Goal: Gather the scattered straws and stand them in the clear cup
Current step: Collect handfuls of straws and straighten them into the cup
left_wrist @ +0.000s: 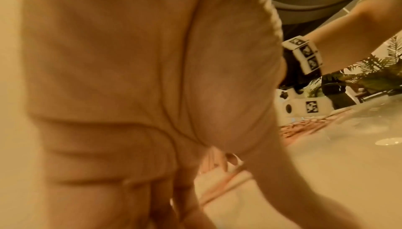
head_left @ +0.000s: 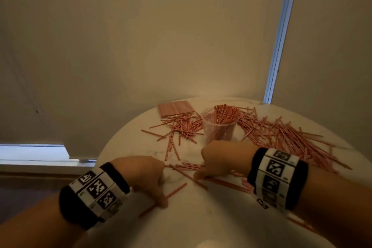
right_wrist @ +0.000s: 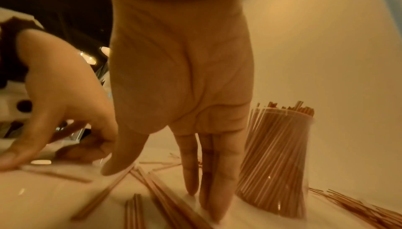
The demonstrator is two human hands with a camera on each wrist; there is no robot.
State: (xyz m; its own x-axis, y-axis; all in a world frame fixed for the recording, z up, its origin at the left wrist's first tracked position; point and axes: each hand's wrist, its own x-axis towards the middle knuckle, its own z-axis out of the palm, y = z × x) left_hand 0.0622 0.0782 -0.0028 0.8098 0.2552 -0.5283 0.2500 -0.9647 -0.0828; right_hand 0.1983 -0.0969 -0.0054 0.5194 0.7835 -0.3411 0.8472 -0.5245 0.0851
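A clear cup [head_left: 219, 127] stands on the round white table [head_left: 201, 217], packed with thin red straws [right_wrist: 276, 155]. More straws lie scattered left of it [head_left: 181, 127], in a big heap to the right [head_left: 281, 139], and in a small bunch between my hands [head_left: 187, 169]. My right hand [head_left: 201, 175] rests just in front of the cup, its straight fingers [right_wrist: 208, 181] touching the bunch on the table. My left hand [head_left: 162, 185] has its fingers curled round a few straw ends [left_wrist: 208, 162], and its thumb presses one loose straw [head_left: 175, 191] onto the table.
A flat pack of pink straws [head_left: 175, 107] lies at the table's far edge, behind the left scatter. A pale blind hangs close behind the table. A few straws [head_left: 300, 222] lie under my right forearm near the front right rim.
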